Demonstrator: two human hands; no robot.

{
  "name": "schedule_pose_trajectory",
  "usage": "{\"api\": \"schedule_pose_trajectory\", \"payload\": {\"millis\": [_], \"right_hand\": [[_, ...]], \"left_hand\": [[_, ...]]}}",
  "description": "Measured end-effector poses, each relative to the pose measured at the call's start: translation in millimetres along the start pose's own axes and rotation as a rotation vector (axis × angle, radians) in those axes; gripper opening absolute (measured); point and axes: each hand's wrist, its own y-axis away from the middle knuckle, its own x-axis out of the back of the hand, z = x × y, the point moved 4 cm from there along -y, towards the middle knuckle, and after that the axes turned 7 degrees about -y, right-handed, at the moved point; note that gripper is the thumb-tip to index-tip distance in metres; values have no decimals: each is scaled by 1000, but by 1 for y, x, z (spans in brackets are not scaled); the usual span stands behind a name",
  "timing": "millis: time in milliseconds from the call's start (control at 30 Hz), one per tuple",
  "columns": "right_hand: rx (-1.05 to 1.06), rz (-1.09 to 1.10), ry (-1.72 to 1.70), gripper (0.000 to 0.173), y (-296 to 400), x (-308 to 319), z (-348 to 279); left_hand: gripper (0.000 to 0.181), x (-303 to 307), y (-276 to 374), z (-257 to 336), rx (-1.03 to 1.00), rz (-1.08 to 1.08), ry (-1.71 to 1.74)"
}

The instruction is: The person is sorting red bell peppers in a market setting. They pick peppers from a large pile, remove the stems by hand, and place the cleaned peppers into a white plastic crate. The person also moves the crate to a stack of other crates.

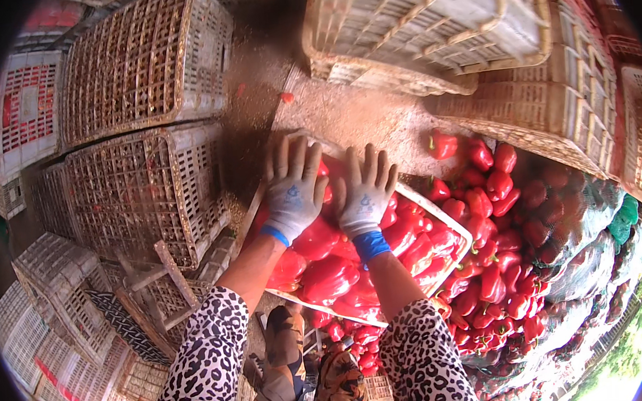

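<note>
A pale plastic crate (438,211) full of red bell peppers (330,281) lies before me, under both hands. I wear white work gloves with blue cuffs and darker, soiled fingers. My left hand (293,194), palm down with fingers spread, is over the peppers, its fingertips by the crate's far rim. To its right, my right hand (365,196) is also palm down and spread, over the far part of the load. Neither hand is closed around a pepper. The palms are hidden, so contact with the peppers cannot be made out.
Stacked dirty plastic crates (120,69) stand at the left, and more crates (425,14) rise ahead. A wooden frame (165,283) is at lower left. Loose peppers (484,203) are heaped right of the crate, beside filled mesh sacks (578,264). A red scrap (287,97) lies on the floor.
</note>
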Motion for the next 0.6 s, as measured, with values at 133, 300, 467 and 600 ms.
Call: {"api": "schedule_pose_trajectory", "payload": {"millis": [133,300,467,600], "right_hand": [[48,106,9,64,-7,-3,0],[42,115,6,62,-5,3,-1],[58,82,-27,67,53,42,-26],[100,-72,-174,67,142,20,-58]], "left_hand": [[66,2,-9,-2,-26,38,-8],[61,14,-13,7,-49,9,-51],[63,54,37,3,-18,-21,-73],[62,27,115,7,-82,-216,-102]]}}
